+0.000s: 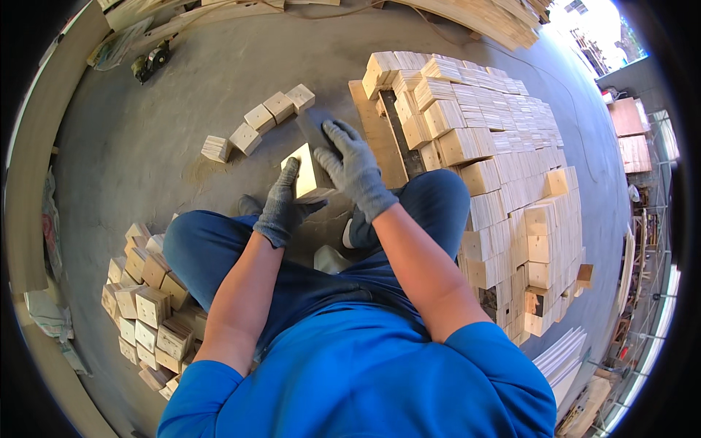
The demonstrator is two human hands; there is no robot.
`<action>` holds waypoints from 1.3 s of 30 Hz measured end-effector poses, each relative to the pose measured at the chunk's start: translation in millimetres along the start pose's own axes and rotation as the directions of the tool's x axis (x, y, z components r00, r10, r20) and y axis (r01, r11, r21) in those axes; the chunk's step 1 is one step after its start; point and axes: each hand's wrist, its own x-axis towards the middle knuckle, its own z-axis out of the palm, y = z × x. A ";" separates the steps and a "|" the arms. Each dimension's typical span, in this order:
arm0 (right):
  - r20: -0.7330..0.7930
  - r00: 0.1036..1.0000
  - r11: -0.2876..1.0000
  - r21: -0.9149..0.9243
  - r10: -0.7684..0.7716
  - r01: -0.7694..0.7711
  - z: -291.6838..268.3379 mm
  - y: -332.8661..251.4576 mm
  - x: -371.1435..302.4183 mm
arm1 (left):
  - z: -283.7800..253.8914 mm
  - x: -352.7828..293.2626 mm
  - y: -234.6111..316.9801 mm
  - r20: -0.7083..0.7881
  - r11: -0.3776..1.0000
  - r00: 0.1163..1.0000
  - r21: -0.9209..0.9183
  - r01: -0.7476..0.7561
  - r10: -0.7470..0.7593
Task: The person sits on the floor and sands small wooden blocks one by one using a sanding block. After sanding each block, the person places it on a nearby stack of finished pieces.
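Between my knees, my gloved left hand (pixel 281 208) grips a pale wooden block (pixel 309 174) from its left side, thumb along the near edge. My gloved right hand (pixel 355 166) is closed on a dark grey flat piece (pixel 312 127), blurred, perhaps a sanding pad; it lies against the block's upper right edge. The right palm hides part of the block's right side. Beyond my hands, several similar wooden blocks (pixel 258 119) stand in a curved row on the concrete floor.
To my right rises a large stack of wooden blocks (pixel 504 146) on a pallet. A loose heap of blocks (pixel 153 299) lies by my left knee. A green and black power tool (pixel 150 61) rests at the far left, and planks (pixel 467 20) lie along the back.
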 end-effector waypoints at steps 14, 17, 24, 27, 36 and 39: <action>0.013 0.986 0.985 -0.054 -0.164 0.164 -7.3 -16.8 -40.0 | -3.4 4.1 -0.7 0.052 0.997 0.996 -0.034 -0.069 0.071; -0.032 0.999 0.996 -0.081 -0.040 0.037 -1.1 4.8 -4.9 | 8.9 -6.1 1.4 -0.002 0.997 0.999 0.065 -0.039 0.039; 0.002 0.993 0.993 -0.008 -0.119 0.119 -4.3 -4.9 -56.7 | -18.6 2.9 2.0 0.015 0.992 0.992 -0.042 -0.122 0.122; 0.039 0.986 0.984 -0.073 -0.161 0.163 -8.2 -21.2 -88.2 | -13.1 3.1 7.9 -0.009 0.991 0.991 -0.039 -0.131 0.130; -0.074 0.997 0.993 -0.118 -0.005 -0.004 5.5 16.4 12.3 | 3.9 -4.2 -0.6 0.027 0.997 0.998 0.051 -0.054 0.053; -0.095 0.995 0.994 -0.112 -0.031 0.021 1.7 12.2 -7.0 | 2.3 -4.7 -0.3 0.034 0.995 0.995 0.038 -0.094 0.092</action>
